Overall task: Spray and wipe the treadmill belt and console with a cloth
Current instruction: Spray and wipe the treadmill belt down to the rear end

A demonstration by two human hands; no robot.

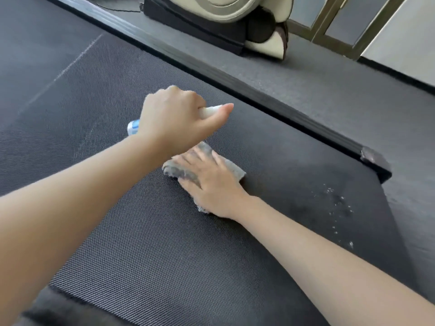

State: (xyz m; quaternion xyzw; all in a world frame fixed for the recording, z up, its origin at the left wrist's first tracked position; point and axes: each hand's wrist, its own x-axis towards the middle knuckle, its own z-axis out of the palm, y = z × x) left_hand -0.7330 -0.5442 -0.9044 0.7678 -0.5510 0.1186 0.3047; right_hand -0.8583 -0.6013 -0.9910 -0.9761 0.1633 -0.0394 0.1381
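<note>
A dark grey, finely ribbed treadmill belt (141,231) fills most of the view, running from the near left to the far left, with a faint pale line (70,67) across its far part. The right hand (209,182) lies flat on a small grey, mottled wiping cloth (231,167), fingers straight and spread, pressing it down on the belt near the middle of the scene. The cloth's far right corner and a frayed near edge show from under the palm. Just beyond it, the left hand (174,118) is clenched round a small white plastic spray bottle with a blue-and-white label (133,127). The bottle lies roughly level above the belt, its labelled end sticking out to the left of the wrist and its white end showing to the right under the thumb. The two hands overlap in the view, the left wrist passing over the right fingertips. On the belt's near right part sits a scatter of small wet droplets (339,203), well apart from the cloth. A black side rail (259,95) borders the belt on the right and ends in a worn corner cap (374,161). Beyond it lies dark grey speckled flooring (306,74), and at the far edge stands a cream-and-black machine base (223,20) beside a metal-framed glass partition (341,20).
</note>
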